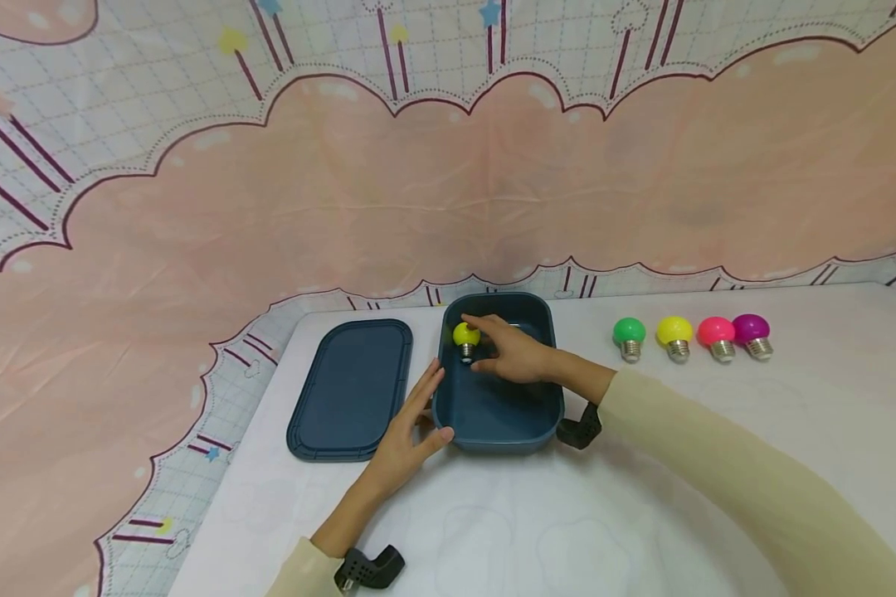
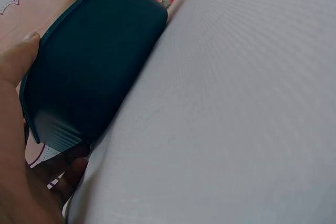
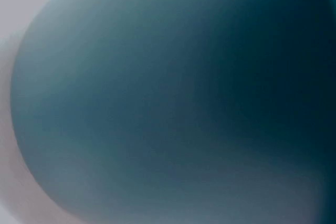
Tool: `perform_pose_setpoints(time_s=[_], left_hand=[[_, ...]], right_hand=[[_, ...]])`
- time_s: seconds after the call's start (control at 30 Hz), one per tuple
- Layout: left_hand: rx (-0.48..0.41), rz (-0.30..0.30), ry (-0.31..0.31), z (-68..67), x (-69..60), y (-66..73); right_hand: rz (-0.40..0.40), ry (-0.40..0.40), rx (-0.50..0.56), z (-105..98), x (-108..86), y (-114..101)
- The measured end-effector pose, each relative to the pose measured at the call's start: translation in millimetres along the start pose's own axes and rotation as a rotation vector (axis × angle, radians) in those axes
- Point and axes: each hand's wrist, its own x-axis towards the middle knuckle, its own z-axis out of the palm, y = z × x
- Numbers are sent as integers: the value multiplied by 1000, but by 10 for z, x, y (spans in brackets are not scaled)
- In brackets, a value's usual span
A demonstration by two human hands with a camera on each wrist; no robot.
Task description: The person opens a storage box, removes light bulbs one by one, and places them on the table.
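A dark blue plastic box [image 1: 504, 423] sits uncovered on the white table. In the head view, a yellow light bulb [image 1: 466, 334] lies inside it against the left wall, its metal base facing me. My right hand [image 1: 513, 355] is in the box, index finger by the bulb's top and thumb beside its base, with a gap showing between them. The left hand [image 1: 403, 439] touches the box's near left corner, fingers extended along the side and thumb at the front rim. The left wrist view shows that thumb [image 2: 26, 51] against the box wall [image 2: 100, 61].
The matching blue lid [image 1: 353, 390] lies flat to the left of the box. Right of it, a green bulb [image 1: 629, 330], yellow bulb [image 1: 675, 330], pink bulb [image 1: 717, 331] and purple bulb [image 1: 750, 327] form a row. Behind the table hangs a patterned cloth [image 1: 493, 191]. The right wrist view is blurred.
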Motion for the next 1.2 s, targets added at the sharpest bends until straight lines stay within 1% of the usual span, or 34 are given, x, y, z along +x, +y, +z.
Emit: perform_pose_setpoints(time_s=[0.07, 0.2, 0.37, 0.47, 0.63, 0.73, 0.9, 0.97, 1.03, 1.13, 1.2], left_hand=[[-3, -2, 0, -1, -4, 4], [4, -1, 1, -1, -4, 28], [-6, 9, 7, 1, 9, 37], [-1, -2, 6, -1, 6, 23], [-5, -9, 4, -1, -5, 3], [-13, -6, 4, 0, -1, 65], [-24, -20, -6, -31, 20, 316], [-16, -6, -3, -30, 18, 292], [-5, 4, 1, -19, 10, 190], [-8, 1, -1, -21, 10, 207], [-21, -16, -6, -32, 14, 291]], right_hand=[[-3, 16, 15, 21, 1, -2], [23, 30, 1, 46, 5, 4], [52, -27, -5, 40, 12, 3], [53, -34, 1, 33, 11, -3], [26, -8, 8, 41, 9, 4], [-1, -8, 7, 51, 5, 9], [-54, -14, 0, 75, 6, 1], [-77, -17, -4, 90, 6, -9], [-83, -17, -5, 113, 6, -11], [-79, -16, -14, 152, 1, -9], [-82, -11, -31, 170, -2, -2]])
